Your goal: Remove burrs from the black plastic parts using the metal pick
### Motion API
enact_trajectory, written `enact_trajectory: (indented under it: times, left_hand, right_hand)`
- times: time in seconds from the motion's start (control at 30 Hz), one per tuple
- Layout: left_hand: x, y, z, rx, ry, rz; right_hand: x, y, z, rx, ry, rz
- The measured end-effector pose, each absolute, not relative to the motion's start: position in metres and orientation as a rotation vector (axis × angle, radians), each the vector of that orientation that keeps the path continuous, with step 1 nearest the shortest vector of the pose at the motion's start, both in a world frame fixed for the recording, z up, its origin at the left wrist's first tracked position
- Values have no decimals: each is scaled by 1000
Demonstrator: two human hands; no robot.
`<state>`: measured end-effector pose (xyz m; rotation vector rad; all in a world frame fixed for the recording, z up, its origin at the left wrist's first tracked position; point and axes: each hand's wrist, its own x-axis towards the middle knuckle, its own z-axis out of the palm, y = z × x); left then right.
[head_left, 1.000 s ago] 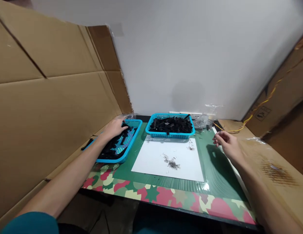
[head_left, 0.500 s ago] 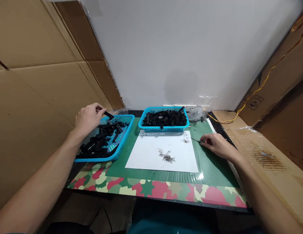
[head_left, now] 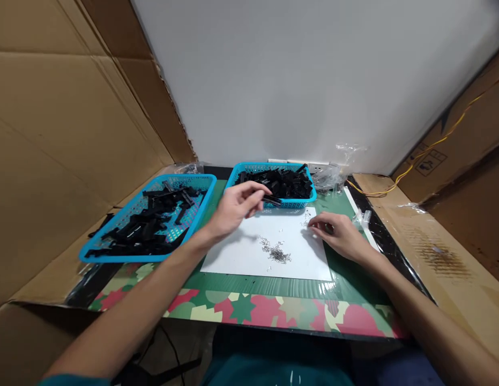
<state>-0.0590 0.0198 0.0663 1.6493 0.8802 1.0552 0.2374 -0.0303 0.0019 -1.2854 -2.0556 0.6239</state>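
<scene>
My left hand pinches a narrow black plastic piece just in front of the far blue basket. Over the right edge of a white sheet, my right hand has its fingers closed beside a small scatter of tiny metal parts. A slim pair of tweezers showed in that hand half a second ago; the fingers now mostly hide it. Near the middle of the sheet lies a larger pile of tiny wire-like metal parts.
To the left stands a wider blue basket with many black pieces. Clear plastic bags lie behind at the right, near a wall socket. Cardboard rises on the left, and a yellow cable runs along the right.
My left hand has moved right, from above the left basket to over the sheet, carrying the black piece. My right hand has shifted left to the small scatter. The view has shifted slightly.
</scene>
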Motion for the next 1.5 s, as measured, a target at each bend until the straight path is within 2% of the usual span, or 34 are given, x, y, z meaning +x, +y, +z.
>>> enact_trajectory:
  times: [0.17,0.33,0.47,0.63,0.83,1.37,1.5]
  left_hand:
    - [-31,17,22,1457,770,1007]
    - [-39,12,4,1268,785,1083]
    - [-38,6,3,1243,758,1053]
    - [-34,-1,4,1262,727,897]
    - [-33,-1,7,1218,701,803]
    - [-35,-8,10,1649,843,947]
    - [-37,-10,13,1867,900,932]
  right_hand:
    - [193,-16,9,-1249,-2201,632]
    - [168,4,4,-1277,-2229,636]
    - [164,7,1,-1284,-2287,701]
    - [173,-4,1,-1254,-2404,582]
    - [191,-15,-4,-1331,-2183,690]
    - [178,-16,-17,-1348,-2260,511]
    - [180,-23,-6,-1264,-2108,745]
